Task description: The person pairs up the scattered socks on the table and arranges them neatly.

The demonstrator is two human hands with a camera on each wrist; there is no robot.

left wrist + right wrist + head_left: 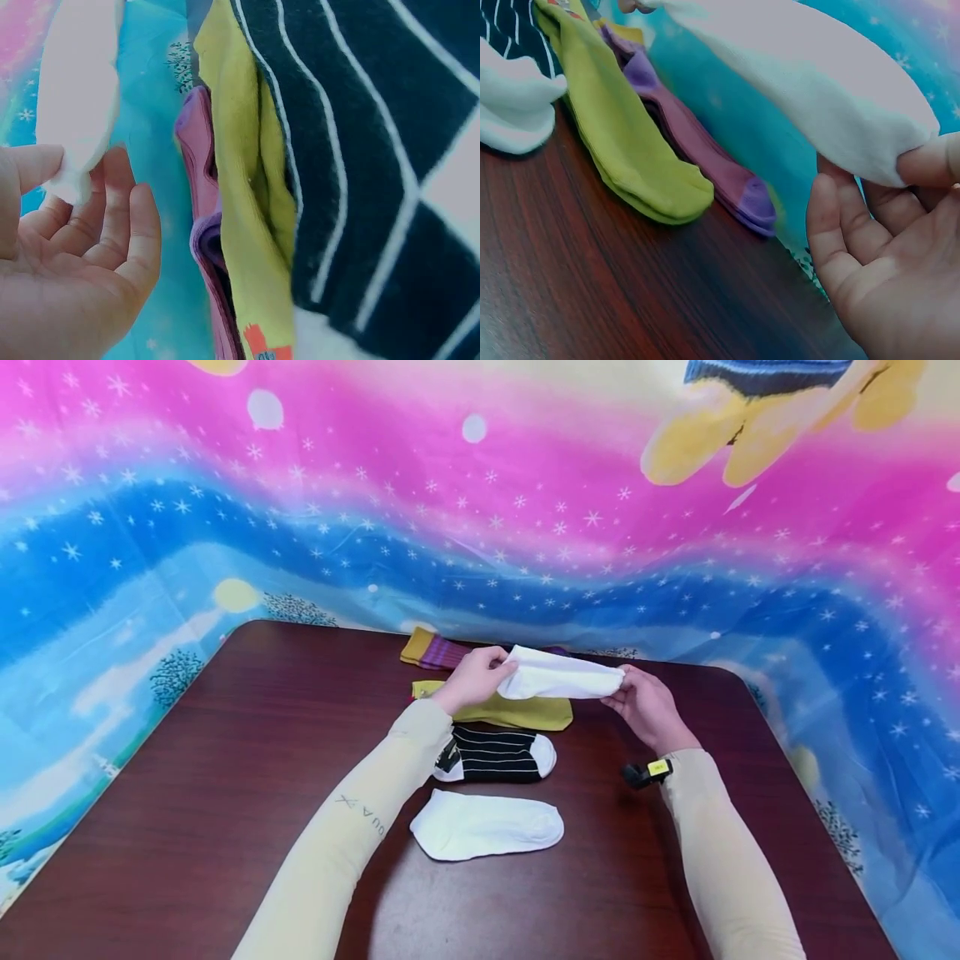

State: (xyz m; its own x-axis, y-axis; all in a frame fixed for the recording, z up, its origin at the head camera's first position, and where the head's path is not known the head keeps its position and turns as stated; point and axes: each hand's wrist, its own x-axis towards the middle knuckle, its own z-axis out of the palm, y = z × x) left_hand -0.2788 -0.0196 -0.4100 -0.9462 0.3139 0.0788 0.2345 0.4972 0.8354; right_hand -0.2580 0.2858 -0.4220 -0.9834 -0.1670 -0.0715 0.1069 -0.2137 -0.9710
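A white sock (562,674) is stretched between my two hands, raised above the back part of the table. My left hand (477,677) pinches one end between thumb and fingers, also seen in the left wrist view with the sock's end (79,112). At the opposite end, my right hand (647,706) pinches the sock between thumb and fingertips. Below and partly behind it lies a yellow-green sock (536,713). Nearer to me are a black sock with white stripes (501,754) and another white sock (487,827), both flat.
A purple-pink sock with a mustard cuff (444,652) lies furthest back, partly covered by my left hand and the held sock. The dark wooden table (247,777) ends at a colourful printed cloth (450,527). Wrist cameras (647,773) sit below both hands.
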